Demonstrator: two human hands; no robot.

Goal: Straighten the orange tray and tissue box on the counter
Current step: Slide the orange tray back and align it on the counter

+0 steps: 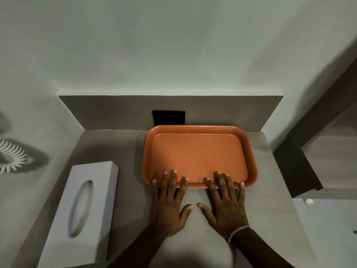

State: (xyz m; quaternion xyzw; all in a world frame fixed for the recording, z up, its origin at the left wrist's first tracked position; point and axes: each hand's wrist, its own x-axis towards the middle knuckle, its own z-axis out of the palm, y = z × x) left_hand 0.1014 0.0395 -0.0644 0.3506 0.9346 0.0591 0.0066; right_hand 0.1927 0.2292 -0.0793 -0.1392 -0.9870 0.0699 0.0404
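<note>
Orange tray [197,157] lies near the wall, with left hand [169,207] and right hand [225,206] open, fingers spread over its near rim; I would push evenly, then turn the slanted tissue box [83,213].

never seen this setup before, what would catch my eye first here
The orange tray stands out, empty, at the back of the grey counter. The left hand and right hand lie flat, fingertips on its near rim. The white tissue box lies angled at the left.
</note>
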